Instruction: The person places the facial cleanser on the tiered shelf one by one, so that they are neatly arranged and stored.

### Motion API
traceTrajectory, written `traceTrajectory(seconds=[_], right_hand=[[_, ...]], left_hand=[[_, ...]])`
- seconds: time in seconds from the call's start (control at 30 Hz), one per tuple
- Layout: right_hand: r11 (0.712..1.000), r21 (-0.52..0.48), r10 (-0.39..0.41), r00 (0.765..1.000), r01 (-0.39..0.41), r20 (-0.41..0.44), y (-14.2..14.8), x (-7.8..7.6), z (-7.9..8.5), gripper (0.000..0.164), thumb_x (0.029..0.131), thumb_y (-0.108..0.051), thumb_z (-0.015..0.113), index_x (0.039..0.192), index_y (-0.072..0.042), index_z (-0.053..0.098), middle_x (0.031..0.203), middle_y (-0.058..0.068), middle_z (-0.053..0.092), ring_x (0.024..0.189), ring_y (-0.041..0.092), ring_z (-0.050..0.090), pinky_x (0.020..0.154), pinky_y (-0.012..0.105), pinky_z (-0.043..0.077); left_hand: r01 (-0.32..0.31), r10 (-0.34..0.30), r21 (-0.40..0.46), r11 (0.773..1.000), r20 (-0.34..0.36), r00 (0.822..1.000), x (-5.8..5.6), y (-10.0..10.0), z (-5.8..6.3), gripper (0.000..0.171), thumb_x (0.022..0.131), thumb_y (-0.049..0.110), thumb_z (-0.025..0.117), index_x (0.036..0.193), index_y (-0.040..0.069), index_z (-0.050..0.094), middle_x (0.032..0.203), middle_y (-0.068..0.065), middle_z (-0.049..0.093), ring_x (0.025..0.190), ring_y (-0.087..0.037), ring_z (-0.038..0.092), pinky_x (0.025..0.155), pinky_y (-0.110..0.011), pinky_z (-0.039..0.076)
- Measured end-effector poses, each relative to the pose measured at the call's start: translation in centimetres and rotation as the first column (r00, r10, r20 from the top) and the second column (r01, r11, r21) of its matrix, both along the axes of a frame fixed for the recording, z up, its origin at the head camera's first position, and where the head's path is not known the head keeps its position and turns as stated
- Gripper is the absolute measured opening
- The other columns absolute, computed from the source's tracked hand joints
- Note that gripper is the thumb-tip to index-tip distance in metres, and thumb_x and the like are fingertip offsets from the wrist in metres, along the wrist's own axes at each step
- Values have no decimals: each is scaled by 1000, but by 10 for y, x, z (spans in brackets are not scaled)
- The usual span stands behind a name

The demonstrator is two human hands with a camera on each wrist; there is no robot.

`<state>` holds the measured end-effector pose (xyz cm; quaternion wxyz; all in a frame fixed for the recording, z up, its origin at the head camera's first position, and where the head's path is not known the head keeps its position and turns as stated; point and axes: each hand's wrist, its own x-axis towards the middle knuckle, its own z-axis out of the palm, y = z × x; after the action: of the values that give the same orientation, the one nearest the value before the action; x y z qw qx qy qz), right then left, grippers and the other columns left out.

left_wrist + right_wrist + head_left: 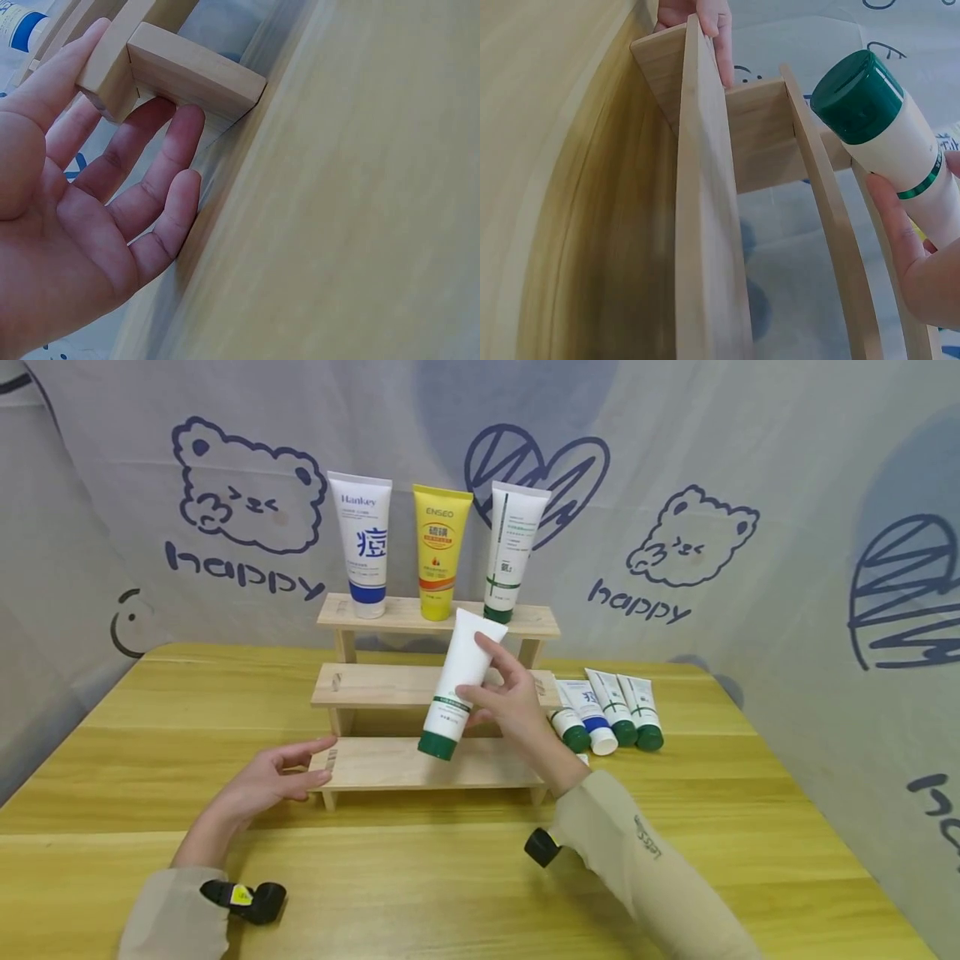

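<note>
My right hand (pixel 510 702) grips a white squeeze tube (pixel 459 672) with a green cap, fingers and thumb around its side. It is held tilted, cap end down, in front of the three-step wooden display stand (pixel 420 768). In the right wrist view, the green cap (pixel 859 97) points up at the left. My left hand (pixel 262 781) holds the left end of the stand's lowest step between thumb and index finger. The left wrist view shows its other fingers (pixel 172 150) loosely bent beside the step's leg (pixel 199 75).
On the top step stand a white-and-blue tube (pixel 363 543), a yellow tube (pixel 442 552) and a white-and-green tube (pixel 516 547). Several more tubes (pixel 611 706) lie on the wooden table (pixel 712 810) right of the stand. A printed cloth (pixel 420 410) hangs behind.
</note>
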<state>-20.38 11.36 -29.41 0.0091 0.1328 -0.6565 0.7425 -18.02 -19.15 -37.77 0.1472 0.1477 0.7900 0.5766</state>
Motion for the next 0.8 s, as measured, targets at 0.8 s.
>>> traceTrajectory(seconds=[0.8], right_hand=[[1000, 7, -9, 981, 11, -193, -56, -26, 18, 67, 76, 13, 62, 134, -12, 39, 129, 6, 35, 92, 30, 56, 58, 38, 52]], left_hand=[[-12, 12, -2, 1000, 38, 999, 1, 1, 4, 60, 86, 26, 61, 136, 5, 36, 140, -26, 18, 118, -39, 27, 76, -35, 47]])
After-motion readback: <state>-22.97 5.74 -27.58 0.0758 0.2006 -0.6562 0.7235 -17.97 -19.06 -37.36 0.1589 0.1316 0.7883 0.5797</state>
